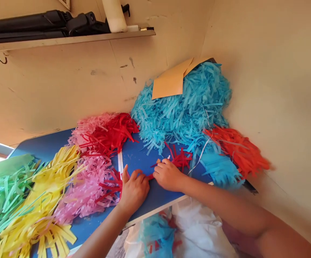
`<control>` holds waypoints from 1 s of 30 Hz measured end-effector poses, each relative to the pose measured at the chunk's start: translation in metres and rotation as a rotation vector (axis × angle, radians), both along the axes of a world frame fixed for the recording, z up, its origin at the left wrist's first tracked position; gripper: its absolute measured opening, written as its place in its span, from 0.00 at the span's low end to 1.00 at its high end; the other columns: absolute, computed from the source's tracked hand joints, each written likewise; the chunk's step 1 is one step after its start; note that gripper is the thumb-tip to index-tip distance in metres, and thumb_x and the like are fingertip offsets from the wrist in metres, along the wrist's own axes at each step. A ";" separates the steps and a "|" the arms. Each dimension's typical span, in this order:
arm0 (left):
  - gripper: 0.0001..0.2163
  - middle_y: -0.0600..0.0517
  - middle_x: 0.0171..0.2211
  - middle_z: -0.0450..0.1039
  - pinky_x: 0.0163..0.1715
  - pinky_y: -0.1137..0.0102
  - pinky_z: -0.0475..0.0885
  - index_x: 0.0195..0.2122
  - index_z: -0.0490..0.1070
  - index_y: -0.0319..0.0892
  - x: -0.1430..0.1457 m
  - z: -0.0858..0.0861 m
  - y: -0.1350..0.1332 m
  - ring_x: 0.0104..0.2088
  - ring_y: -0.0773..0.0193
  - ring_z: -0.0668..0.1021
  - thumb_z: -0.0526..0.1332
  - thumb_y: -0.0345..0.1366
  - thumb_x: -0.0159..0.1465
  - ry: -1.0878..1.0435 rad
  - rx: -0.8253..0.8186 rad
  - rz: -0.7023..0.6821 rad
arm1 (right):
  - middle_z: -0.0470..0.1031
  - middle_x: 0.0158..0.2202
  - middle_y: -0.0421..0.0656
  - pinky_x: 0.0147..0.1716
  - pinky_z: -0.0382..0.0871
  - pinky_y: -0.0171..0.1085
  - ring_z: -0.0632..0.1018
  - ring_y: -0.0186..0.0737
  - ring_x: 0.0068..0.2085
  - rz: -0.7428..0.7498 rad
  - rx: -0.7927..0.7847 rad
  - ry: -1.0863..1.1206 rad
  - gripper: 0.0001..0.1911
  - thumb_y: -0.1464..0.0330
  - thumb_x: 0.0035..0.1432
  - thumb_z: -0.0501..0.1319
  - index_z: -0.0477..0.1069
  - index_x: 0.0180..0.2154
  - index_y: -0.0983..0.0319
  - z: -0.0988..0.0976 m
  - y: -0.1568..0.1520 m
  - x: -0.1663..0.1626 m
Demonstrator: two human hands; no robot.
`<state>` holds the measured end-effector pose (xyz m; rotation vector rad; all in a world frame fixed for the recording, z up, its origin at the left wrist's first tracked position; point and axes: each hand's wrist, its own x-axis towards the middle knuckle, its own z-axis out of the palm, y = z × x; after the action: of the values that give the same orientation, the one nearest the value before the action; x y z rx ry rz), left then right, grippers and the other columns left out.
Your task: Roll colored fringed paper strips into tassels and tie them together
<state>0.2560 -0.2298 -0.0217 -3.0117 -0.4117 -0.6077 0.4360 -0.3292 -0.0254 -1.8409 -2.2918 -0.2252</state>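
A fringed strip of red tissue paper (182,158) stretches between both hands over the blue table (141,157), its middle bunched thin like a tassel. My left hand (134,189) is closed on the strip, thumb raised, with red fringe fanning out to its left over the pink pile. Fingers bent, my right hand (169,175) grips the same strip a little to the right, and cut red ends spread out beyond it. A short red twisted stretch shows in the gap between the hands.
Heaped blue fringe (177,111) stands at the back under a tan envelope (168,84). Left lie red (117,132), pink (88,186), yellow (45,186) and green fringe (10,193); right, orange fringe (238,150) and a white string (202,150). White plastic (198,229) hangs below the table edge.
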 end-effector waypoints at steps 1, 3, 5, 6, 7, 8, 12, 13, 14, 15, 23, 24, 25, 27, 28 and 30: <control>0.09 0.53 0.32 0.80 0.65 0.40 0.38 0.33 0.77 0.44 -0.005 -0.001 0.001 0.46 0.53 0.77 0.58 0.30 0.66 -0.017 -0.010 0.000 | 0.76 0.34 0.46 0.41 0.54 0.44 0.71 0.44 0.39 0.007 0.010 -0.009 0.10 0.71 0.66 0.55 0.73 0.34 0.64 -0.005 -0.002 0.005; 0.11 0.55 0.33 0.81 0.65 0.40 0.37 0.36 0.78 0.46 -0.015 -0.001 0.004 0.46 0.53 0.77 0.56 0.29 0.67 -0.038 -0.040 0.004 | 0.76 0.33 0.44 0.41 0.54 0.43 0.71 0.41 0.37 0.004 0.023 0.018 0.13 0.74 0.68 0.53 0.73 0.34 0.63 -0.014 -0.007 0.019; 0.11 0.56 0.34 0.81 0.65 0.41 0.38 0.37 0.79 0.49 -0.023 -0.001 0.008 0.46 0.53 0.78 0.56 0.30 0.68 -0.058 -0.091 0.021 | 0.76 0.34 0.43 0.42 0.54 0.42 0.71 0.40 0.38 -0.022 0.022 0.098 0.11 0.72 0.68 0.56 0.74 0.34 0.62 -0.019 -0.012 0.033; 0.11 0.57 0.34 0.82 0.64 0.41 0.39 0.36 0.79 0.50 -0.025 -0.001 0.011 0.45 0.53 0.78 0.57 0.32 0.68 -0.065 -0.127 0.033 | 0.76 0.35 0.42 0.41 0.54 0.41 0.71 0.40 0.39 -0.044 0.011 0.148 0.09 0.70 0.68 0.58 0.75 0.34 0.61 -0.020 -0.013 0.038; 0.11 0.57 0.34 0.82 0.64 0.42 0.40 0.35 0.79 0.51 -0.026 0.000 0.013 0.44 0.54 0.78 0.57 0.33 0.68 -0.072 -0.168 0.045 | 0.76 0.35 0.42 0.41 0.54 0.41 0.72 0.40 0.40 -0.067 -0.008 0.200 0.08 0.69 0.66 0.60 0.76 0.34 0.61 -0.019 -0.014 0.042; 0.10 0.58 0.34 0.82 0.64 0.42 0.40 0.34 0.79 0.52 -0.027 0.000 0.014 0.43 0.55 0.78 0.58 0.35 0.68 -0.081 -0.211 0.060 | 0.76 0.35 0.41 0.41 0.54 0.40 0.72 0.40 0.40 -0.090 -0.033 0.252 0.07 0.68 0.65 0.62 0.76 0.33 0.60 -0.018 -0.014 0.045; 0.09 0.56 0.34 0.81 0.62 0.42 0.42 0.31 0.79 0.52 -0.026 -0.003 0.017 0.42 0.53 0.78 0.60 0.40 0.66 -0.094 -0.326 0.130 | 0.76 0.34 0.40 0.40 0.54 0.39 0.73 0.39 0.40 -0.159 -0.137 0.419 0.06 0.68 0.63 0.64 0.76 0.32 0.60 -0.009 -0.009 0.046; 0.10 0.56 0.34 0.81 0.61 0.42 0.43 0.31 0.79 0.52 -0.026 -0.004 0.017 0.43 0.53 0.78 0.60 0.41 0.66 -0.092 -0.328 0.152 | 0.76 0.34 0.40 0.40 0.54 0.39 0.73 0.39 0.40 -0.174 -0.155 0.452 0.06 0.68 0.63 0.65 0.76 0.32 0.61 -0.007 -0.007 0.045; 0.10 0.55 0.35 0.81 0.61 0.42 0.44 0.31 0.79 0.52 -0.025 -0.005 0.017 0.43 0.52 0.78 0.59 0.41 0.67 -0.086 -0.326 0.172 | 0.76 0.34 0.40 0.39 0.54 0.39 0.73 0.38 0.40 -0.187 -0.171 0.481 0.06 0.68 0.62 0.65 0.76 0.32 0.61 -0.006 -0.006 0.045; 0.11 0.54 0.35 0.81 0.60 0.42 0.45 0.31 0.79 0.52 -0.025 -0.007 0.017 0.43 0.52 0.77 0.59 0.41 0.67 -0.076 -0.322 0.193 | 0.76 0.34 0.39 0.39 0.54 0.39 0.73 0.38 0.40 -0.199 -0.185 0.504 0.05 0.69 0.62 0.66 0.76 0.31 0.61 -0.005 -0.004 0.045; 0.10 0.52 0.34 0.78 0.56 0.45 0.54 0.26 0.76 0.48 -0.017 -0.003 0.021 0.44 0.51 0.75 0.61 0.39 0.64 0.064 -0.352 0.269 | 0.74 0.28 0.38 0.37 0.53 0.38 0.72 0.37 0.35 -0.265 -0.254 0.539 0.08 0.72 0.56 0.65 0.73 0.25 0.61 -0.002 0.004 0.043; 0.10 0.52 0.34 0.78 0.56 0.45 0.54 0.26 0.76 0.48 -0.016 -0.001 0.022 0.43 0.52 0.75 0.61 0.39 0.64 0.084 -0.358 0.267 | 0.73 0.28 0.38 0.37 0.52 0.38 0.71 0.37 0.35 -0.273 -0.262 0.536 0.09 0.72 0.55 0.65 0.73 0.24 0.61 -0.002 0.005 0.043; 0.10 0.52 0.33 0.78 0.56 0.45 0.54 0.25 0.75 0.48 -0.014 0.001 0.023 0.43 0.52 0.75 0.61 0.39 0.64 0.108 -0.364 0.265 | 0.73 0.28 0.38 0.36 0.52 0.38 0.71 0.37 0.34 -0.285 -0.268 0.530 0.09 0.72 0.55 0.65 0.72 0.23 0.62 -0.002 0.006 0.042; 0.10 0.53 0.33 0.77 0.56 0.44 0.55 0.25 0.75 0.47 -0.010 0.005 0.024 0.42 0.53 0.75 0.61 0.39 0.64 0.163 -0.358 0.267 | 0.72 0.27 0.37 0.35 0.51 0.38 0.70 0.37 0.34 -0.312 -0.280 0.512 0.10 0.72 0.54 0.65 0.69 0.22 0.62 -0.001 0.008 0.041; 0.09 0.52 0.33 0.77 0.55 0.44 0.56 0.26 0.74 0.47 -0.009 0.007 0.024 0.42 0.53 0.75 0.62 0.38 0.63 0.185 -0.341 0.270 | 0.72 0.27 0.37 0.35 0.51 0.38 0.70 0.37 0.34 -0.330 -0.286 0.504 0.10 0.72 0.53 0.65 0.69 0.22 0.62 -0.001 0.008 0.040; 0.05 0.51 0.34 0.77 0.56 0.42 0.55 0.30 0.76 0.46 -0.007 0.009 0.023 0.43 0.52 0.75 0.62 0.36 0.63 0.198 -0.279 0.245 | 0.72 0.28 0.38 0.34 0.51 0.38 0.70 0.37 0.33 -0.371 -0.290 0.491 0.09 0.71 0.52 0.67 0.68 0.24 0.62 0.000 0.008 0.038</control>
<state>0.2495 -0.2065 -0.0122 -3.1603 -0.9034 -0.2493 0.4743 -0.3207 -0.0249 -2.1500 -1.7107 0.4831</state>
